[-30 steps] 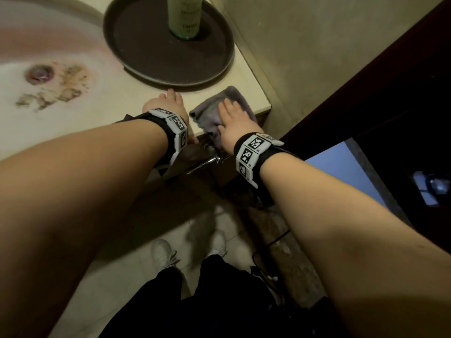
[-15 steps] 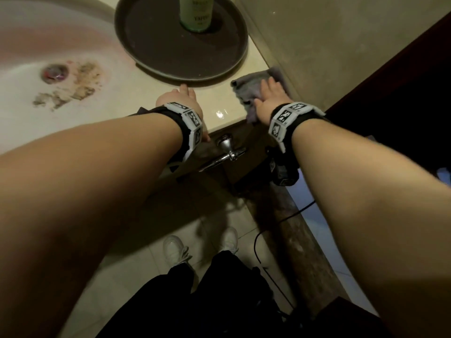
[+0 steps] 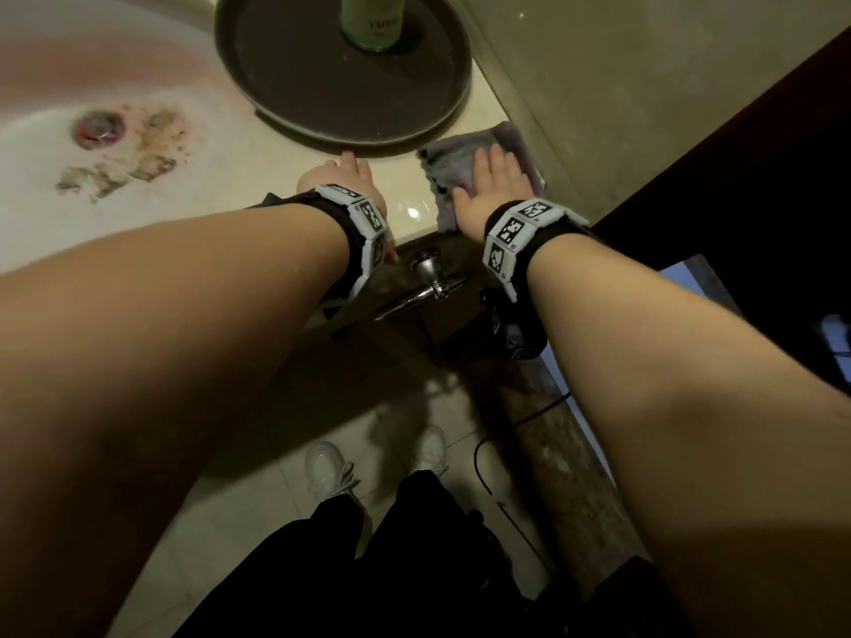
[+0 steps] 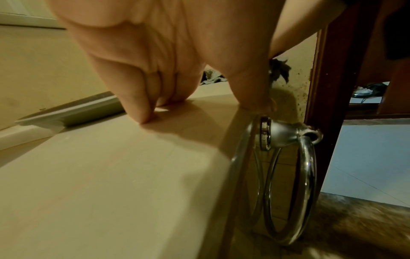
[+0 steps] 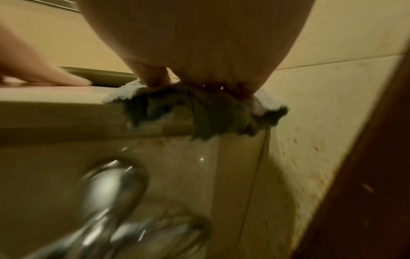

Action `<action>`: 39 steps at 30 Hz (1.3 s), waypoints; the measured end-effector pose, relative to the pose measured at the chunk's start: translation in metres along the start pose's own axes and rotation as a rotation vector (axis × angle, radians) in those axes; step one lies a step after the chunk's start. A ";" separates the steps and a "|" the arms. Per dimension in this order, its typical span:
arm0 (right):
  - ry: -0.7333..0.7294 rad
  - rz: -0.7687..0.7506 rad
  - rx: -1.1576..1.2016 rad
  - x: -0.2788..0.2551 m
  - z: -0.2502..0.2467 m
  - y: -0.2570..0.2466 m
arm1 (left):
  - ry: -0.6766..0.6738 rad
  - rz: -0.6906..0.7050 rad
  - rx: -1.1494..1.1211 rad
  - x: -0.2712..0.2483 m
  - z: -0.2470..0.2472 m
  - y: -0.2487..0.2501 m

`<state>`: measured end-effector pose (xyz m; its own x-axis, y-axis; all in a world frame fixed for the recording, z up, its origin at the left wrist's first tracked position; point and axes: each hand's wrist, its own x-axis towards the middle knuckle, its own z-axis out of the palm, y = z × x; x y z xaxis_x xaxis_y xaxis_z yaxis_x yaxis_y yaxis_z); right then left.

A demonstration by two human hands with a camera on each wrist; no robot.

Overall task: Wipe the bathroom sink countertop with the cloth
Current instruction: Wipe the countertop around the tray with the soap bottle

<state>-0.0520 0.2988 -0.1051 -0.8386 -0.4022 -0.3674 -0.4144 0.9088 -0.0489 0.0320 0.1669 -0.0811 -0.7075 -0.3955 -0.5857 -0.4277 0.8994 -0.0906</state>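
A grey cloth (image 3: 453, 163) lies on the cream countertop (image 3: 405, 195) in the right front corner, against the side wall. My right hand (image 3: 495, 179) presses flat on it with straight fingers. From the right wrist the cloth (image 5: 206, 112) hangs a little over the counter's front edge under my palm. My left hand (image 3: 343, 177) rests on the bare countertop just left of the cloth, fingertips (image 4: 144, 115) down on the surface and thumb at the front edge.
A round dark tray (image 3: 322, 71) with a green bottle (image 3: 370, 20) stands right behind both hands. The stained sink basin (image 3: 92, 131) lies to the left. A chrome towel ring (image 3: 426, 278) hangs below the counter edge. A dark door frame (image 3: 737, 154) stands to the right.
My right hand has slid the cloth from the front edge near the middle toward the right corner by the wall. The left hand has stayed planted on the countertop.
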 end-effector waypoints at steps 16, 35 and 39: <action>-0.059 -0.021 -0.034 -0.006 -0.005 -0.005 | 0.133 0.070 -0.007 -0.018 0.002 0.004; 0.010 0.037 0.014 0.031 -0.020 0.008 | 0.061 0.002 0.067 0.007 0.002 0.002; 0.067 0.043 0.024 0.011 -0.007 0.015 | 0.116 0.042 0.140 -0.002 0.003 0.002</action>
<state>-0.0701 0.3070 -0.1030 -0.8777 -0.3683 -0.3066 -0.3693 0.9276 -0.0568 0.0343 0.1699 -0.0828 -0.7866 -0.3690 -0.4951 -0.3201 0.9293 -0.1840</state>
